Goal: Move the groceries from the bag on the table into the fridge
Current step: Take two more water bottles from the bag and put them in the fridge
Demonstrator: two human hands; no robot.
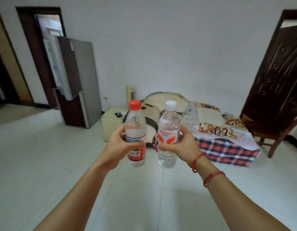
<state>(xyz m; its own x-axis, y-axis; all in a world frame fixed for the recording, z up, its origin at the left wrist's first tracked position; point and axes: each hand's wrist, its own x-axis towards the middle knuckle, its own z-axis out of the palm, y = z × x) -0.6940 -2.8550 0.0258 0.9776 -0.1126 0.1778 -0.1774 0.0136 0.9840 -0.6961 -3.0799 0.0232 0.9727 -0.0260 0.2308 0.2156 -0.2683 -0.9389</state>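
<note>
Well across the white tiled floor, the fridge stands at the far left by the wall, its upper door swung open. Low bedding under a plaid cover lies right of centre. Nearer, two clear water bottles are upright in the air, just apart. The left grip is clamped round the red-capped bottle, the right grip round the white-capped bottle. Red string bracelets circle the right wrist.

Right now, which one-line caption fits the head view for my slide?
The left hand grips a red-capped bottle, the right hand a white-capped bottle, both upright; fridge open at left.
</note>
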